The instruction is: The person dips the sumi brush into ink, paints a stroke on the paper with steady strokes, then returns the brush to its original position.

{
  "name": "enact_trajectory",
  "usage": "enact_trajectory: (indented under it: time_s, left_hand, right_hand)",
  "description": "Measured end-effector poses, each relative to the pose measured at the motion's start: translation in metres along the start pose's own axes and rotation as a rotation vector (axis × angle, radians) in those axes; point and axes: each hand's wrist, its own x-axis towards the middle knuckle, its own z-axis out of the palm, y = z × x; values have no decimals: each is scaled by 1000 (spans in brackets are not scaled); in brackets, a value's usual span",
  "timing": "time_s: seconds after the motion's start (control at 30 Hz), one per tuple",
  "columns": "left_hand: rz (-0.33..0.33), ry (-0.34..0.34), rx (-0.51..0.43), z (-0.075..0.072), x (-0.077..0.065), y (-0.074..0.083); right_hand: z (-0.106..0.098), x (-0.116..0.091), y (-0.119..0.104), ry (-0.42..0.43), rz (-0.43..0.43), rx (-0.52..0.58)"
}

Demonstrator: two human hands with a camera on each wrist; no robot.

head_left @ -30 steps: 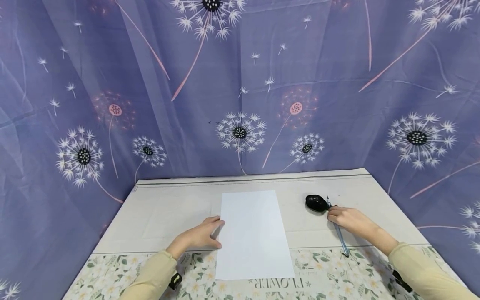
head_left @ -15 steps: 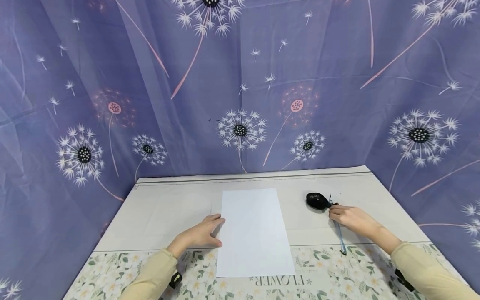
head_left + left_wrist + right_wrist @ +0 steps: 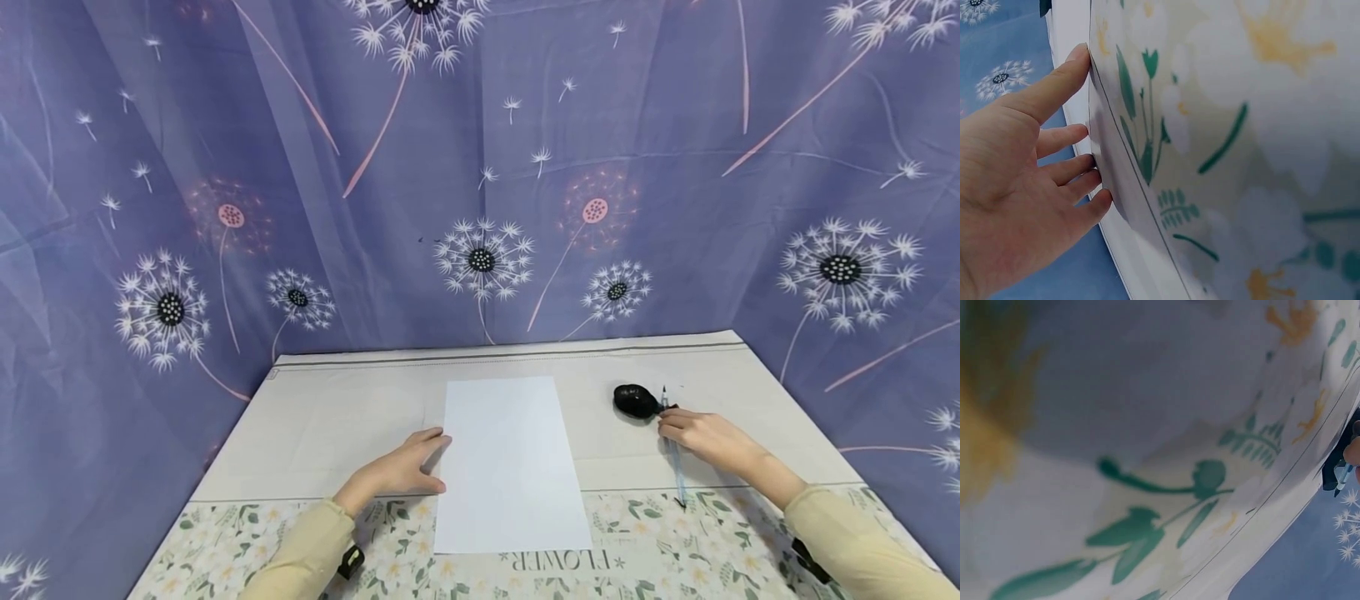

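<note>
A blank white sheet of paper (image 3: 512,467) lies upright before me in the head view. My left hand (image 3: 405,464) has its fingers and thumb spread at the sheet's left edge; the left wrist view shows this hand (image 3: 1035,156) with the palm toward the camera. My right hand (image 3: 701,435) pinches a slim light-blue stick (image 3: 677,467), pen- or brush-like, with its dark pointed tip upward. Left of the right hand's fingertips is a glossy black oval object (image 3: 634,402). The right wrist view catches only fingertips (image 3: 1354,452) and the stick's tip (image 3: 1337,491) at its right border.
A pale cloth (image 3: 352,408) with a floral front band (image 3: 225,550) covers the table. Purple dandelion-print curtains (image 3: 480,167) stand behind and at both sides. A dark strap (image 3: 350,560) sits at the left wrist.
The light-blue stick's lower end has swung left, and its tip has shifted slightly right, so it stands steeper. My left hand and the paper stay put; the head view has tilted a little.
</note>
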Motion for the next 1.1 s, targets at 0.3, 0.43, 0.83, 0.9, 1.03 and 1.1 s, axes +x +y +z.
enact_trajectory:
  time_s: [0.3, 0.43, 0.83, 0.9, 1.03, 1.1]
  left_hand:
    - [8, -1, -15, 2, 1, -4]
    - [13, 3, -21, 4, 1, -5]
    - [-28, 20, -19, 2, 0, 0]
    - [-34, 18, -7, 1, 0, 0]
    - [-33, 15, -3, 1, 0, 0]
    - [-35, 16, -6, 1, 0, 0]
  right_hand:
    - [1, 1, -1, 78, -4, 63]
    - [2, 3, -4, 110, 8, 73]
    - [-2, 8, -1, 238, 84, 109]
    - [-3, 9, 0, 251, 98, 102]
    - [-4, 12, 0, 274, 115, 90]
    - [-6, 14, 0, 281, 131, 101]
